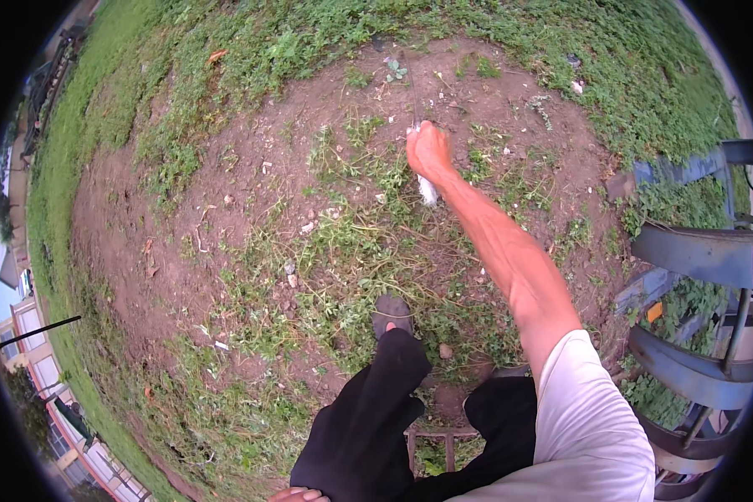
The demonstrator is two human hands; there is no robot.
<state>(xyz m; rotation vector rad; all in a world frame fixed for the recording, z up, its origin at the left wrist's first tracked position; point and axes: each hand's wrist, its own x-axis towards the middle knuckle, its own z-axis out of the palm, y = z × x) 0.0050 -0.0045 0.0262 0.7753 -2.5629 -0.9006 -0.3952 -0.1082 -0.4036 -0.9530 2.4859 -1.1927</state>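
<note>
My right hand (431, 153) reaches out over bare soil, its fingers wrapped round the white handle (427, 192) of a thin-bladed hand tool. The handle's pale end sticks out below my fist. A narrow dark blade (415, 99) runs away from me, hard to make out against the earth; its tip is unclear. Around and below it lie loose, uprooted-looking green weeds (351, 251). A small leafy plant (396, 70) stands near the blade's far part. Only some fingers of my left hand (299, 495) show at the bottom edge, lying on my black trousers.
Blue-grey curved metal bars (694, 251) stand close on my right. Dense green ground cover (309, 38) rings the dirt patch. Small stones (290, 272) lie scattered, and a low metal grate (443, 435) shows between my legs. Buildings (84, 435) stand far left.
</note>
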